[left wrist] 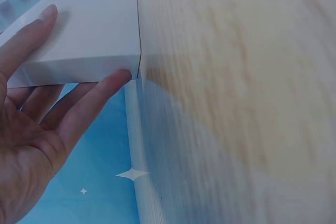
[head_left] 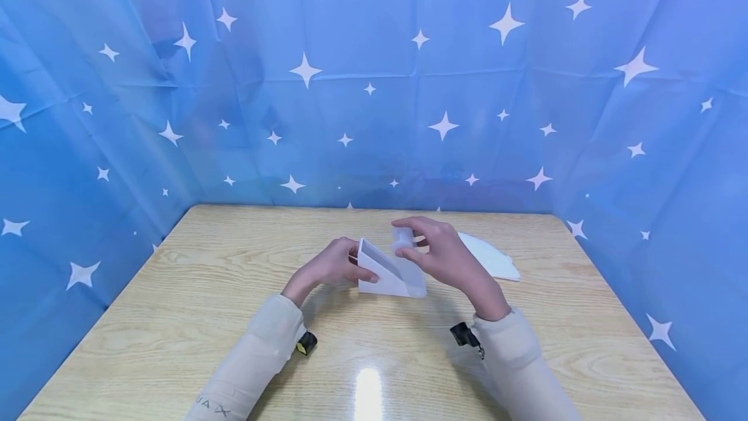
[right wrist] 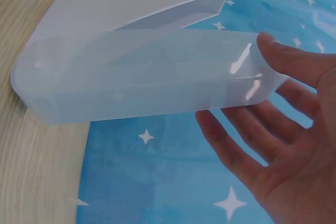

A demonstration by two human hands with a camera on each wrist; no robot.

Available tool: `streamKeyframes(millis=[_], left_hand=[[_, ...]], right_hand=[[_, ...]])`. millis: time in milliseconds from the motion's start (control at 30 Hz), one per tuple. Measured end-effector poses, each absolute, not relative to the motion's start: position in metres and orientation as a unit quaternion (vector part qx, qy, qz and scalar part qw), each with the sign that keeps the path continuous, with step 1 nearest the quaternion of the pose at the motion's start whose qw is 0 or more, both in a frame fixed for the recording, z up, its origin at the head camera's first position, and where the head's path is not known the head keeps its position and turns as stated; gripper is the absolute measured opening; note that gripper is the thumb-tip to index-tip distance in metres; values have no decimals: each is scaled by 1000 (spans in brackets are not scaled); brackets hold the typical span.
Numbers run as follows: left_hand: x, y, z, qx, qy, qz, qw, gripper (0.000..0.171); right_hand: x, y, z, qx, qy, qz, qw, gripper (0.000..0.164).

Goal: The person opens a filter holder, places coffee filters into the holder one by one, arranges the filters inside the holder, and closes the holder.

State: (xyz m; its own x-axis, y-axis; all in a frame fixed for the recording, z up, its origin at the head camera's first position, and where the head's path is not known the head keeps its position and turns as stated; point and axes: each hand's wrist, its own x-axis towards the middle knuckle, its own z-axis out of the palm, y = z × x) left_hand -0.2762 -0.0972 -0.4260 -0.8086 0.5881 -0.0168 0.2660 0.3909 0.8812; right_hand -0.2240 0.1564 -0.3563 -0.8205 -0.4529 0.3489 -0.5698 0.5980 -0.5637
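Note:
A white wedge-shaped box [head_left: 382, 283] stands on the table, its slanted top uncovered. My left hand [head_left: 330, 265] grips its tall end, thumb on the near side; in the left wrist view the other fingers reach along its end face. With thumb and fingers, my right hand [head_left: 447, 253] pinches the upper end of a translucent plastic cover [right wrist: 131, 77]. The cover is swung up from the box's opening, and its rounded lower end sits by the box's low tip, close to the tabletop.
A fan-shaped stack of white sheets [head_left: 489, 257] lies behind my right hand on the wooden table [head_left: 234, 239]. Blue cloth [head_left: 374, 38] with white stars hangs around the back and sides. Small black devices [head_left: 463, 334] are strapped at both wrists.

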Motion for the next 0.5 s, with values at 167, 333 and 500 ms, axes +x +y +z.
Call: streamKeyframes(millis=[167,333,500], left_hand=[[-276,-98,-426,259,819,484,166,33],[-276,-97,-426,256,819,485,169,33],[-276,-97,-426,254,818,487,168,33]], right_hand=[[-222,159,-354,283,-892,345,78,48],[-221,161,-352,280,-893,344,75,47],[-220,163,-350,276,-896,339,73,46]])
